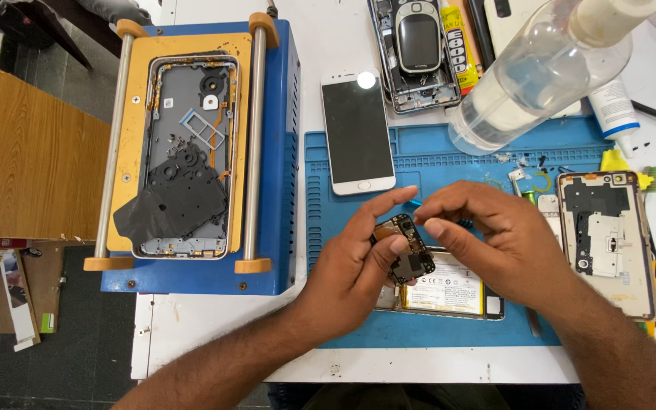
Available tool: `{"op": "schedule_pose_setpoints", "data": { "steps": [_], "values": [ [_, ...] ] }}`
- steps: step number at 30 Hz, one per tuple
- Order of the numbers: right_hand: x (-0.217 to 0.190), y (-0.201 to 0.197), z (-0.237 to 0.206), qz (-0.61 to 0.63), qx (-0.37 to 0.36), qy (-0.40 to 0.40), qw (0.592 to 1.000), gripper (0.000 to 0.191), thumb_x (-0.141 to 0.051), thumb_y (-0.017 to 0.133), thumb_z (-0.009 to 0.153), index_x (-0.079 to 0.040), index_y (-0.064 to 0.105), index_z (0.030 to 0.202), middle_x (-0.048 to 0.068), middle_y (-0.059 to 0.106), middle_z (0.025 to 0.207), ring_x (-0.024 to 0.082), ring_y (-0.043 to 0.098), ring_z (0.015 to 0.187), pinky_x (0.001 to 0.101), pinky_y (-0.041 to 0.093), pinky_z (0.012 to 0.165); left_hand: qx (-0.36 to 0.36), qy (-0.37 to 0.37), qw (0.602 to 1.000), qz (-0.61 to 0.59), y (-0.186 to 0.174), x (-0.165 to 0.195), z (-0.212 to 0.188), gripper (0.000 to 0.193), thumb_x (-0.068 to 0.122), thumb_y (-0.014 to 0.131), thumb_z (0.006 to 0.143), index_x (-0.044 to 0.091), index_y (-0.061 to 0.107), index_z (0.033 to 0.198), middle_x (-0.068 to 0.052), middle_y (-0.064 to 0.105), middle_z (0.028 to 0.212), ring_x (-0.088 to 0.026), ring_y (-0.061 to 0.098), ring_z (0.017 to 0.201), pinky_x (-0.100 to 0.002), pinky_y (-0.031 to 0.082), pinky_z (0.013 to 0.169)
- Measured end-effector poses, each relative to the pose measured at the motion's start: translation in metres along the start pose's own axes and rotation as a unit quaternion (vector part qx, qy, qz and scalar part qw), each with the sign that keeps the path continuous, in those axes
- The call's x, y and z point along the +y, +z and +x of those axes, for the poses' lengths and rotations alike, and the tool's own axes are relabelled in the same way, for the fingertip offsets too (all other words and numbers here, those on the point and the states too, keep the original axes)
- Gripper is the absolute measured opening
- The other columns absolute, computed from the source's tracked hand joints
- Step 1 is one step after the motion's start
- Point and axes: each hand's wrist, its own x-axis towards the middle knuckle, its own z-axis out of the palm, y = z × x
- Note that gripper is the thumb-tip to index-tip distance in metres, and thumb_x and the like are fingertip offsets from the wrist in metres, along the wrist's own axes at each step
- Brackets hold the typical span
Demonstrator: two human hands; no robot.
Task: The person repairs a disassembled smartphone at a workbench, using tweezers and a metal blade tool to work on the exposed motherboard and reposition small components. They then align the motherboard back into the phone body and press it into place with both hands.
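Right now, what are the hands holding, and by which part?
The left hand pinches a small dark phone circuit board by its left edge, thumb in front. The right hand meets the board's top edge; whether it grips cannot be told.

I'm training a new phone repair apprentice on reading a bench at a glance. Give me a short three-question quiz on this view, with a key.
1. True or false: the left hand holds a small dark circuit board over the blue work mat.
2. Multiple choice: what lies on the blue machine at the left? A) a white phone, face up; B) an opened grey phone frame; C) a clear bottle.
3. Fill in: the open phone under both hands shows a white ______.

Key
1. True. The right hand pinches at the board's upper edge.
2. B, the phone frame. The white phone lies beside the machine, and the clear bottle is at the upper right.
3. Battery.
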Motion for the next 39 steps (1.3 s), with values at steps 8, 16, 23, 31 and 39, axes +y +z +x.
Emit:
{"op": "schedule_pose_setpoints", "data": {
  "steps": [8,16,23,31,39],
  "values": [
    [0.004,0.004,0.001,0.093,-0.037,0.100,0.990,0.009,-0.010,0.073,0.091,-0.002,0.074,0.095,0.004,0.070,0.093,0.011,0.065,0.086,0.0270,0.054,0.076,-0.036,-0.001,0.992,0.124,0.001,0.004,0.002,0.060,0.019,0.052,0.106,0.014,0.029,0.161,-0.015,0.079,0.105,-0.028,0.079,0.096,-0.040,0.061,0.081],
    [0.001,0.003,0.004,0.098,-0.072,0.175,0.977,0.011,-0.015,0.073,0.087,-0.006,0.070,0.093,0.003,0.069,0.085,0.010,0.067,0.080,0.0280,0.056,0.072,-0.041,0.028,0.985,0.165,0.004,-0.005,0.000,0.062,0.020,0.054,0.107,0.015,0.028,0.163,-0.015,0.078,0.108,-0.030,0.078,0.098,-0.041,0.062,0.083],
    [0.000,0.002,0.003,0.070,-0.076,0.172,0.980,0.013,-0.018,0.072,0.090,-0.005,0.071,0.092,0.002,0.070,0.081,0.009,0.066,0.077,0.0258,0.055,0.069,-0.049,0.011,0.987,0.150,0.002,-0.003,0.000,0.064,0.020,0.053,0.107,0.016,0.025,0.164,-0.014,0.078,0.106,-0.024,0.079,0.092,-0.038,0.062,0.081],
    [0.001,-0.004,0.006,0.174,-0.046,0.280,0.943,0.027,-0.027,0.062,0.094,-0.006,0.078,0.097,0.005,0.074,0.076,0.011,0.069,0.069,0.0277,0.057,0.063,-0.057,-0.070,0.992,0.088,0.000,0.002,0.003,0.063,0.021,0.051,0.106,0.018,0.027,0.165,-0.012,0.077,0.092,-0.010,0.064,0.067,-0.030,0.057,0.063],
    [-0.005,-0.004,0.007,0.208,-0.058,0.264,0.940,0.017,-0.013,0.071,0.089,-0.001,0.074,0.101,0.007,0.077,0.085,0.011,0.072,0.080,0.0277,0.059,0.073,-0.045,-0.028,0.995,0.086,0.000,0.002,0.002,0.060,0.023,0.051,0.107,0.016,0.029,0.163,-0.007,0.077,0.095,-0.006,0.068,0.073,-0.027,0.058,0.068]
  ]
}}
